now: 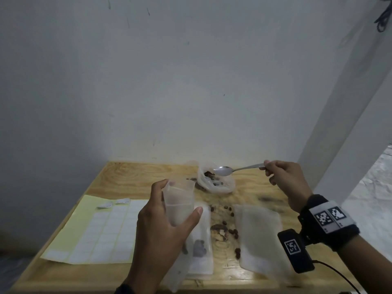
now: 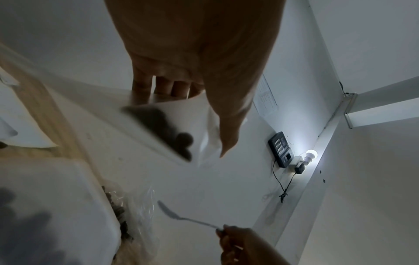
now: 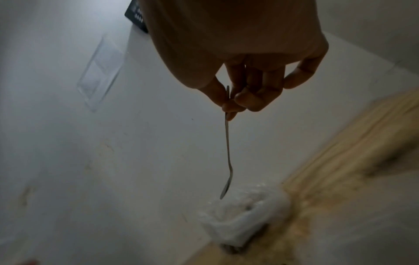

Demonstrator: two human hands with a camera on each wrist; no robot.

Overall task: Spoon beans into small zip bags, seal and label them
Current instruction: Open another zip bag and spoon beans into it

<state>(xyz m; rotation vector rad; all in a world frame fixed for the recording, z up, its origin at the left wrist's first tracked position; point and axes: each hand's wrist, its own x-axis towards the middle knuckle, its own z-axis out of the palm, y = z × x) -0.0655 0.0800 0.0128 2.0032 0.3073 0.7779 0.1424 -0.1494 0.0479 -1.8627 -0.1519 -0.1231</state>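
Observation:
My left hand grips a small clear zip bag upright above the table, thumb on its near side and fingers behind. In the left wrist view the hand shows with dark beans in the bag's bottom. My right hand pinches the handle of a metal spoon. The spoon's bowl looks empty and hovers over an open plastic bag of beans. The right wrist view shows the hand, the spoon hanging from it, and the bean bag under its tip.
A sheet of white labels lies on the left of the wooden table. Two more zip bags lie flat near me, one holding beans and one to the right. Loose beans are scattered between them. A wall stands right behind the table.

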